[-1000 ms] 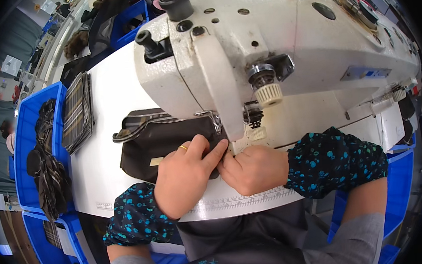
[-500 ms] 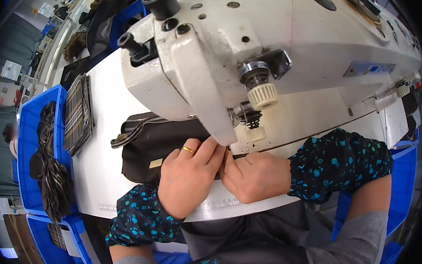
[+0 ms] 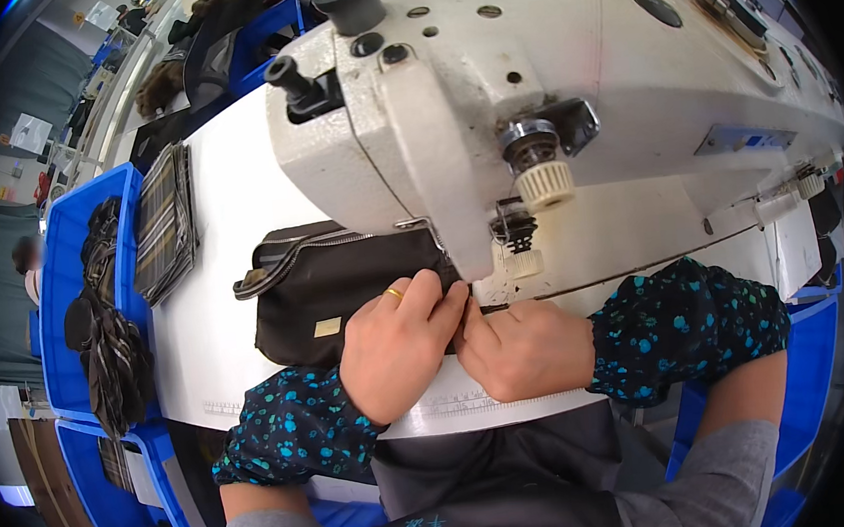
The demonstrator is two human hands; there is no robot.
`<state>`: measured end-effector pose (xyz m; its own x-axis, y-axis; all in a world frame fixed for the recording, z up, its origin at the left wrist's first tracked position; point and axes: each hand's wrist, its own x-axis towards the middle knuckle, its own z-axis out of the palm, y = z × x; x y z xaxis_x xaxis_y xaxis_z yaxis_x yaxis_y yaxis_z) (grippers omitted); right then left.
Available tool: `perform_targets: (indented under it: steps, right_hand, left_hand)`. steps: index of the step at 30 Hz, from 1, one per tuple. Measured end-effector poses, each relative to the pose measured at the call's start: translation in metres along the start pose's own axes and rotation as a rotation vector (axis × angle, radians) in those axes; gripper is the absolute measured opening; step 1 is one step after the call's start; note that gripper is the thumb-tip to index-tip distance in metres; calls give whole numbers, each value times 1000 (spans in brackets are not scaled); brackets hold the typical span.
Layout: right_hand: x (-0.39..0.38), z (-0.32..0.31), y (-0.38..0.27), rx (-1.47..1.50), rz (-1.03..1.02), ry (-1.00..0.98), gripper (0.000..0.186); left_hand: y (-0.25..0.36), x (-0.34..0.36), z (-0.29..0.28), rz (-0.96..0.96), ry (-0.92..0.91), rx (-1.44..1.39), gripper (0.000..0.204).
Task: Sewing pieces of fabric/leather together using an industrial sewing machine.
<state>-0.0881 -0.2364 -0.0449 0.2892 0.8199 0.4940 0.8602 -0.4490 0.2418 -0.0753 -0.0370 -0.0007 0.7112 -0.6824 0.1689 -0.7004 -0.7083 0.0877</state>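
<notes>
A dark zippered pouch [image 3: 301, 314] with a small pale label lies on the white table [image 3: 200, 363] under the head of a white sewing machine [image 3: 648, 93]. My left hand [image 3: 396, 351], with a ring on it, rests over the pouch's right part, its fingertips pressing near the presser foot. Just right of it my right hand [image 3: 520, 350] has its fingers curled and pinched on the pouch's right edge, close to my left fingertips. The presser foot is partly hidden by the machine's pale lever.
A stack of plaid cloth [image 3: 162, 221] lies at the table's left beside a blue bin [image 3: 56, 326] of dark cloth pieces. More blue bins stand low at left and right [image 3: 803, 371]. A blurred person [image 3: 28, 263] is at the far left, amid other workbenches.
My hands and the pouch show only slight shifts toward the right of the picture, along with the stack and bins as the view moves. Both hands keep their places at the pouch's edge.
</notes>
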Motion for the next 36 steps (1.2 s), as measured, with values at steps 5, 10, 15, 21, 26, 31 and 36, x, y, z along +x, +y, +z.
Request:
perform_targets:
  steps: [5, 10, 15, 21, 26, 31, 36]
  right_hand:
    - [1, -2, 0, -38, -10, -55, 22]
    - [0, -2, 4, -83, 3, -77, 24]
    - [4, 3, 14, -99, 42, -85, 25]
    - [4, 1, 15, -79, 57, -101, 28]
    - [5, 0, 15, -52, 73, -88, 27]
    - [4, 3, 13, -24, 109, -111, 26]
    - [6, 2, 14, -46, 150, -132, 26]
  left_hand:
    - [-2, 1, 6, 19, 77, -47, 48]
    - [0, 6, 6, -11, 73, -27, 45]
    - [-12, 16, 16, 32, 147, 9, 34]
    - [-13, 20, 14, 55, 147, 40, 27]
    - [-12, 20, 16, 81, 193, 85, 22]
    - [-12, 21, 21, 87, 223, 88, 26]
    - [-12, 18, 18, 42, 173, 99, 33]
